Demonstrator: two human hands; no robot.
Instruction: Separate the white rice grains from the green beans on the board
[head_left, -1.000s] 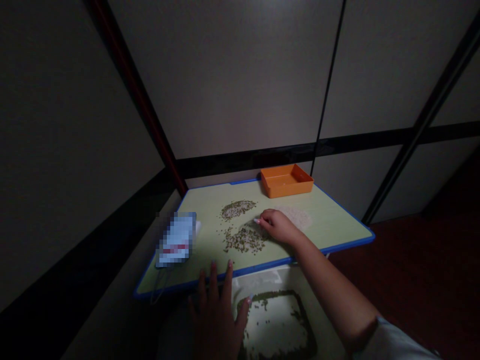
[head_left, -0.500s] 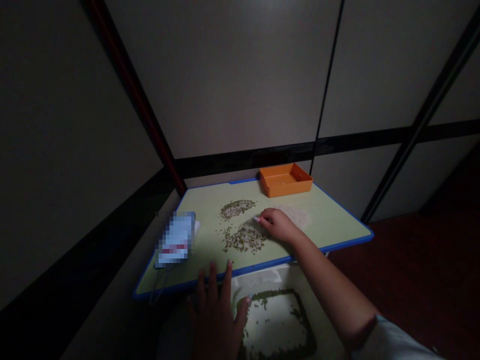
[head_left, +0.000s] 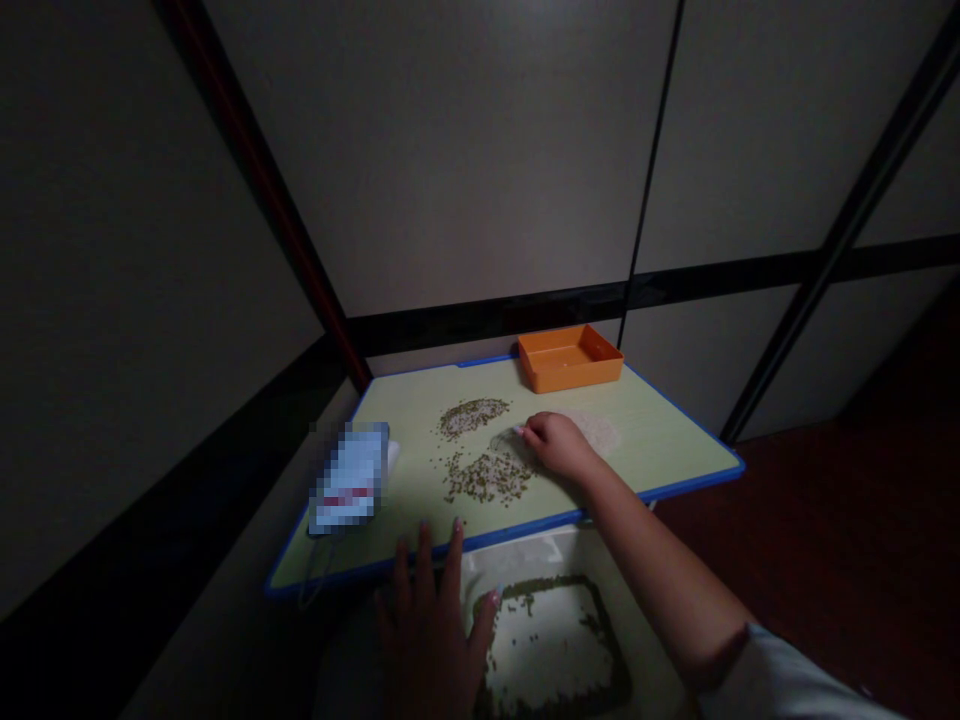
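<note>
My right hand (head_left: 553, 443) is closed, its thumb and fingers pinching a thin, see-through tool (head_left: 504, 438) whose exact kind is too faint to tell. The tool points left, just over the back edge of the nearer pile of mixed green and pale grains (head_left: 489, 480). Behind that lies a second mixed pile (head_left: 472, 416), and a heap of white grains (head_left: 596, 430) is partly hidden by my right hand. With fingers spread, my left hand (head_left: 436, 620) rests at the front edge of the table (head_left: 420, 400), holding nothing.
An orange open box (head_left: 571, 372) stands at the back right of the table. A blurred-out phone-like object (head_left: 351, 480) is at the left, with a cord hanging down. Below the front edge sits a white tub (head_left: 551, 640) with green grains along its inside. Cabinet panels rise behind.
My right hand has lifted slightly, and the tool has shifted back a little from the nearer pile. My left hand stays spread in the same place.
</note>
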